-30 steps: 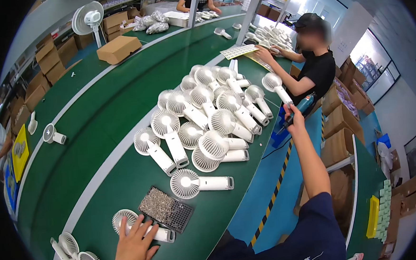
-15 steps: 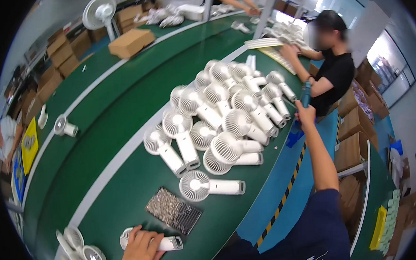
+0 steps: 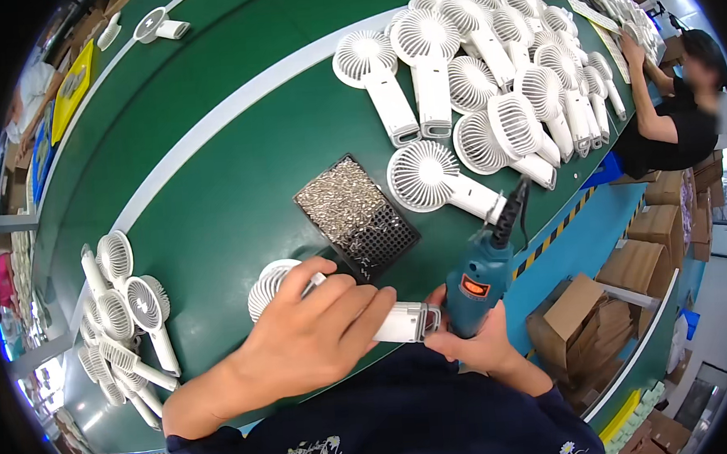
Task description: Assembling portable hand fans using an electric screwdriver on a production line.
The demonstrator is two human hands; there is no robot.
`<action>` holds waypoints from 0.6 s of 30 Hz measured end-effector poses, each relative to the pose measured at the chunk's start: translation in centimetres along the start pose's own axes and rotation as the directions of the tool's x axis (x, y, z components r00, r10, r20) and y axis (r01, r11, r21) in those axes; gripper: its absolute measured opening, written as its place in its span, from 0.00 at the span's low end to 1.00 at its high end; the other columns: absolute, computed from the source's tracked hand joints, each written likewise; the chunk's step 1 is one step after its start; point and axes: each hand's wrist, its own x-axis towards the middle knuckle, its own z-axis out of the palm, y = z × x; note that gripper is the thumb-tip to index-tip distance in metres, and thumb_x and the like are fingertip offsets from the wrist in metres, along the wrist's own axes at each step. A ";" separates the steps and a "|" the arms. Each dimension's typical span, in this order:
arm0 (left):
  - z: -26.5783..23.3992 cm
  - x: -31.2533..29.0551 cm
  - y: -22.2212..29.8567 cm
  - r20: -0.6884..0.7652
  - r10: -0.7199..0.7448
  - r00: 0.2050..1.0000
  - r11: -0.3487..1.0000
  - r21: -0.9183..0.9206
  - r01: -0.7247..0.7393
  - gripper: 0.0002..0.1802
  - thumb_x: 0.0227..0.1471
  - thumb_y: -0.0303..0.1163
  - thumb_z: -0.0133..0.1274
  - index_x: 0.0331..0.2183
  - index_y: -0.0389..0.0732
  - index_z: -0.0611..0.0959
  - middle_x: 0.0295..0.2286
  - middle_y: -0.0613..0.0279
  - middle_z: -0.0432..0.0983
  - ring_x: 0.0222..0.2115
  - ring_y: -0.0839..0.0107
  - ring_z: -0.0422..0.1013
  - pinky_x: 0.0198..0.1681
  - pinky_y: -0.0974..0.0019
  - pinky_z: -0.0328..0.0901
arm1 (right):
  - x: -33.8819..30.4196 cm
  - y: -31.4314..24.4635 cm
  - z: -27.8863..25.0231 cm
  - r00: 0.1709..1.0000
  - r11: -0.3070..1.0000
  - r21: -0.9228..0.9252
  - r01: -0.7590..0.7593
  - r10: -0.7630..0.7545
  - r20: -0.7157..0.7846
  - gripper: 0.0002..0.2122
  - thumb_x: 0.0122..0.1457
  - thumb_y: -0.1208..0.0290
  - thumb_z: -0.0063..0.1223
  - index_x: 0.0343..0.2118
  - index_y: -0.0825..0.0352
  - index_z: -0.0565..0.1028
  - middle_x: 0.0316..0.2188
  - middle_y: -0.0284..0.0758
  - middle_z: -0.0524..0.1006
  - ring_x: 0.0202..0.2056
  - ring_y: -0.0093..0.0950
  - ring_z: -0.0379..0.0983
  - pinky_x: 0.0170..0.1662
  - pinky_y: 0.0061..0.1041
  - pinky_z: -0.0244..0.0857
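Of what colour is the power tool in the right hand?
The power tool is mostly teal, best seen in the head view.

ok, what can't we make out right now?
All in the head view:
1. Working tip of the teal power tool: hidden by its own body and the right hand.
2. Middle of the white fan: covered by the left hand.
3. Piled fans: overlap hides the exact count.
4. Small metal pieces in the black tray: too small to count.
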 end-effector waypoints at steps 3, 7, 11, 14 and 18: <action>-0.2 -1.0 -0.1 -0.033 -0.019 0.999 0.999 0.047 0.021 0.27 0.35 0.37 0.62 0.40 0.36 0.80 0.33 0.62 0.73 0.32 0.67 0.69 0.45 0.54 0.62 | 0.5 0.0 0.8 0.998 0.996 -0.089 -0.009 0.015 0.061 0.14 0.49 0.79 0.63 0.37 0.69 0.71 0.27 0.31 0.74 0.21 0.14 0.67 0.21 0.15 0.58; -0.6 -3.0 0.2 -0.029 -0.072 0.997 0.997 0.007 0.072 0.26 0.35 0.37 0.62 0.40 0.38 0.80 0.33 0.64 0.74 0.33 0.68 0.69 0.46 0.52 0.61 | 0.8 0.5 1.3 0.985 0.990 -0.076 0.119 -0.108 0.133 0.10 0.50 0.77 0.60 0.32 0.70 0.69 0.26 0.36 0.72 0.15 0.18 0.65 0.18 0.17 0.58; -1.4 -4.5 -0.4 -0.070 -0.065 0.995 0.995 0.067 0.070 0.26 0.34 0.37 0.63 0.40 0.40 0.80 0.35 0.63 0.75 0.37 0.69 0.70 0.46 0.49 0.58 | 0.2 0.7 1.6 0.964 0.937 -0.251 0.244 -0.207 0.165 0.08 0.51 0.76 0.59 0.30 0.70 0.70 0.26 0.35 0.72 0.15 0.18 0.64 0.21 0.17 0.59; -1.5 -3.9 -0.3 -0.035 -0.056 0.998 0.992 0.112 0.059 0.25 0.35 0.34 0.62 0.40 0.38 0.80 0.34 0.67 0.73 0.35 0.72 0.69 0.49 0.54 0.58 | 0.0 -0.2 2.4 0.993 0.955 -0.281 0.094 -0.072 0.089 0.10 0.52 0.72 0.62 0.30 0.69 0.71 0.21 0.31 0.72 0.16 0.16 0.64 0.20 0.16 0.57; -1.1 -3.1 -0.2 0.011 -0.010 1.000 0.989 0.148 0.008 0.28 0.33 0.35 0.62 0.42 0.36 0.79 0.35 0.65 0.73 0.36 0.71 0.69 0.49 0.55 0.57 | 0.6 -1.4 2.1 0.988 0.956 -0.294 0.004 0.042 0.151 0.19 0.56 0.73 0.59 0.51 0.67 0.70 0.26 0.25 0.73 0.24 0.12 0.65 0.27 0.16 0.61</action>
